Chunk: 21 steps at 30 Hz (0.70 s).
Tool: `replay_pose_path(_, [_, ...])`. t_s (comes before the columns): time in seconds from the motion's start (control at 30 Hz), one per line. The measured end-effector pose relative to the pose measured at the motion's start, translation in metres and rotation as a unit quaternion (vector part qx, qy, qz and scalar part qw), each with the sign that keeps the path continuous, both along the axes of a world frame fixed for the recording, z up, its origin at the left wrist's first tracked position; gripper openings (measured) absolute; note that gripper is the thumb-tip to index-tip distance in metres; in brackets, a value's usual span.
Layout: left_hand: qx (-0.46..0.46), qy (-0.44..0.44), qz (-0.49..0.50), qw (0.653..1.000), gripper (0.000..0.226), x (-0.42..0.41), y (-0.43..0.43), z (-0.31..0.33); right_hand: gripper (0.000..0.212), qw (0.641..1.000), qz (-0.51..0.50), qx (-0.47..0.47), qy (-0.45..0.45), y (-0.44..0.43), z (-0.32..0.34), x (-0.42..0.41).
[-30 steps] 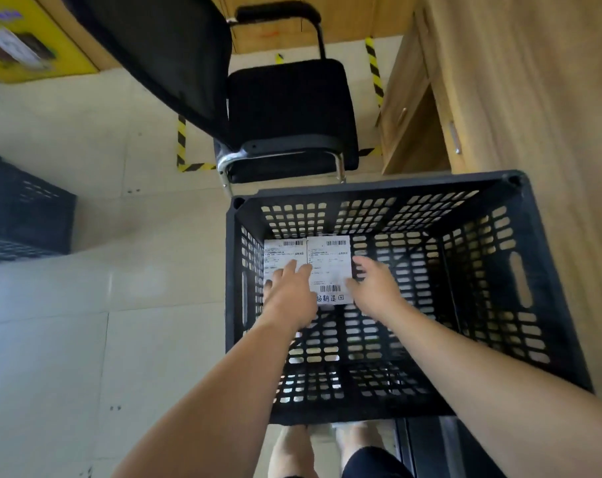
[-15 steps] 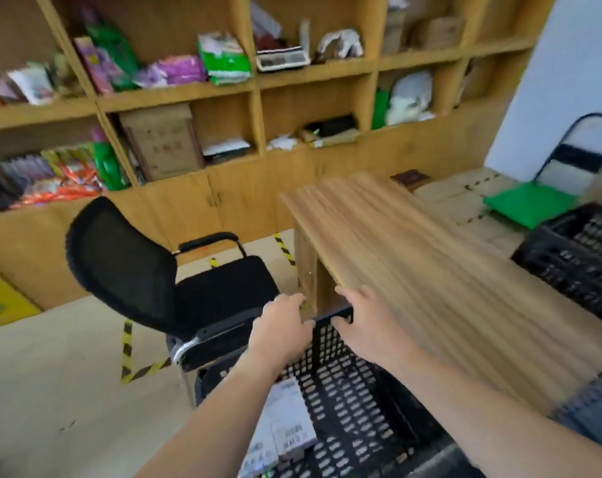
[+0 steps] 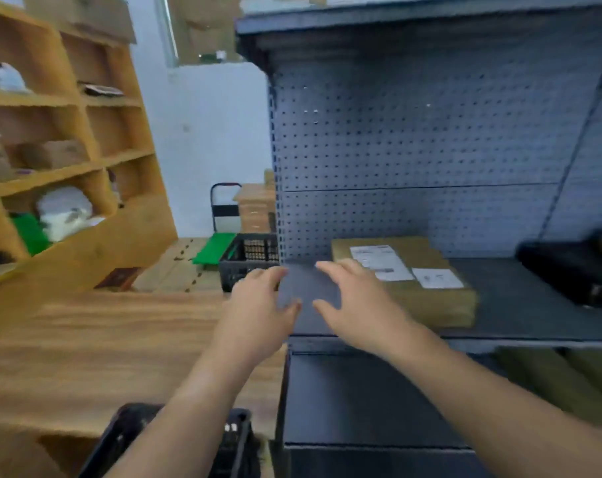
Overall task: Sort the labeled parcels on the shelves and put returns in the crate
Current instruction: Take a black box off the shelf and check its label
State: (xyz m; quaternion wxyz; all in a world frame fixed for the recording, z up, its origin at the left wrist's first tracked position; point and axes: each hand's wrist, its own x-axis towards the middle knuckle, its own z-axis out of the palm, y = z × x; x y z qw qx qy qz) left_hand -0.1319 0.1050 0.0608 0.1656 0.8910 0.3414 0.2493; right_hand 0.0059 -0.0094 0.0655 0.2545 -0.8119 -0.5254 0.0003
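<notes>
A: What is shown in the head view?
B: A flat cardboard parcel (image 3: 440,305) is seen lying on the grey metal shelf (image 3: 533,305), against the perforated back panel (image 3: 430,132). Two white labels are stuck on its top: a larger label (image 3: 380,262) and a smaller label (image 3: 437,278) beside it. The picture is blurred, so nothing on them can be read

A: And the hands?
B: Both are held out empty in front of the shelf edge. The left hand (image 3: 258,312) is opened with relaxed fingers, and nothing is gripped by it. The right hand (image 3: 358,305) is opened too, with its fingertips near the left front corner of the parcel. Whether the cardboard is touched cannot be told

A: Where is the crate?
B: A black crate (image 3: 130,426) is partly seen at the bottom, under the forearms, beside the wooden table (image 3: 103,339). A second black crate (image 3: 249,257) is seen farther away, behind the table

A: How should the parcel be handled?
B: It is judged to be stiff and rather light, because it is thin and made of cardboard, but the weight is not shown. It is expected to slide easily on the smooth shelf. It should be taken at its two short sides, one hand on each, with the thumbs kept off the labels, so that they can be read before a place is chosen
</notes>
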Motion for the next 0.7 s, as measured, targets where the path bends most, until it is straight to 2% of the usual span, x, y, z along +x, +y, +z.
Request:
replay_pose_path(0.2, [-0.014,-0.006,-0.179,0.984,0.054,0.125,-0.109,0.01,0.068,0.981,-0.191,0.026,0.005,-0.163,0.008,0.085])
replay_pose_path(0.4, [-0.015,-0.004,-0.29,0.957,0.057,0.24,-0.241,0.008,0.067,0.945,-0.324,0.039,0.004,-0.32,0.005,0.15])
replay_pose_path(0.57, [-0.044,0.021,-0.326,0.944,0.059,0.313,-0.334,-0.008,0.065,0.93,-0.366,0.023,0.008,-0.417,-0.005,0.204])
replay_pose_path(0.7, [-0.067,0.035,-0.329,0.941,0.059,0.352,-0.369,-0.025,0.065,0.933,-0.358,0.018,0.03,-0.454,-0.014,0.244])
